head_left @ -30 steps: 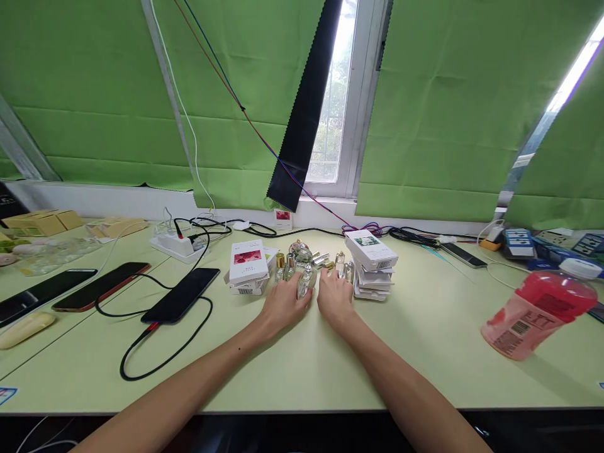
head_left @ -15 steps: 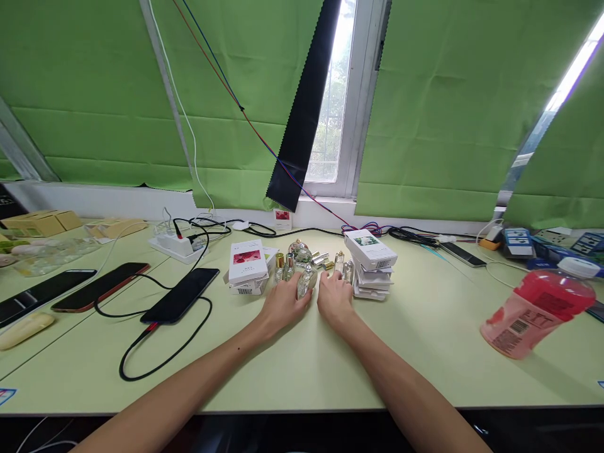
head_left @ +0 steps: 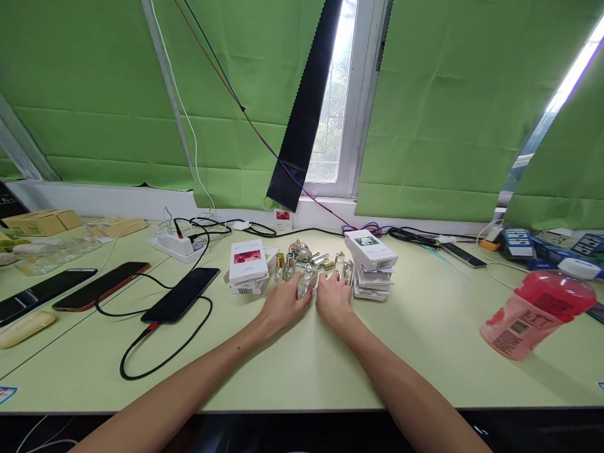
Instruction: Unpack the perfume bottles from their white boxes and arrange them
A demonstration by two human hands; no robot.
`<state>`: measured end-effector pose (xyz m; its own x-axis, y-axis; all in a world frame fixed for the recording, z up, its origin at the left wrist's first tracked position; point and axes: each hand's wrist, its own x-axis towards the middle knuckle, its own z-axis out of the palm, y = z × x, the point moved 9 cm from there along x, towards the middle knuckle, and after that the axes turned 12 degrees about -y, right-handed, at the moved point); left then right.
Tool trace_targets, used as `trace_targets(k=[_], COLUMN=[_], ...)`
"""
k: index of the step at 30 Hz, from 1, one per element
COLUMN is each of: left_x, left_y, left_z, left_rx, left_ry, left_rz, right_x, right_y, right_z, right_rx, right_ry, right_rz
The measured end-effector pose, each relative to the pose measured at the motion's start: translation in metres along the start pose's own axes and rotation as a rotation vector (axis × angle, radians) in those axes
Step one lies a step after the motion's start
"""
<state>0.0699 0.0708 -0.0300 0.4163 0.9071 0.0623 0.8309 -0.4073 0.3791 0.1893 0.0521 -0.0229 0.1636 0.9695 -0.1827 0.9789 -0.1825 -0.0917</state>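
Observation:
My left hand [head_left: 283, 305] rests on the table with its fingers curled around a clear glass bottle [head_left: 307, 281], which shows between thumb and forefinger. Just beyond its knuckles stand small glass bottles with gold and silver caps [head_left: 280, 260]. My right hand [head_left: 333, 301] lies close by, fingers bent and pressed together; its fingertips are partly hidden. Right at those fingertips stands a small clear bottle [head_left: 339, 263], with another [head_left: 348, 272] beside it. Behind both hands sit a round ornate glass bottle [head_left: 298, 250] and several gold-capped vials [head_left: 321, 259] lying down.
White boxes are stacked left [head_left: 247, 261] and right [head_left: 371, 250] of the bottles. Phones [head_left: 182, 294] with a looped black cable lie at left, near a power strip [head_left: 182, 246]. A pink drink bottle [head_left: 533, 314] stands at right. Cables run along the wall.
My right hand has shifted very slightly left, toward my left hand. The left hand and the glass bottle in it look unmoved.

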Motion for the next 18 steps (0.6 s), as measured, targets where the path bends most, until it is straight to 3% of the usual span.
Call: trace_targets(k=[18], left_x=[-0.0011], left_y=[0.0020], left_z=[-0.0014], left_rx=[-0.007], left_ry=[-0.012], left_rz=[-0.003], right_x=[-0.0019], right_y=[0.0012], right_z=[-0.0015], right_rx=[-0.004], right_ry=[0.030], right_rz=[0.015])
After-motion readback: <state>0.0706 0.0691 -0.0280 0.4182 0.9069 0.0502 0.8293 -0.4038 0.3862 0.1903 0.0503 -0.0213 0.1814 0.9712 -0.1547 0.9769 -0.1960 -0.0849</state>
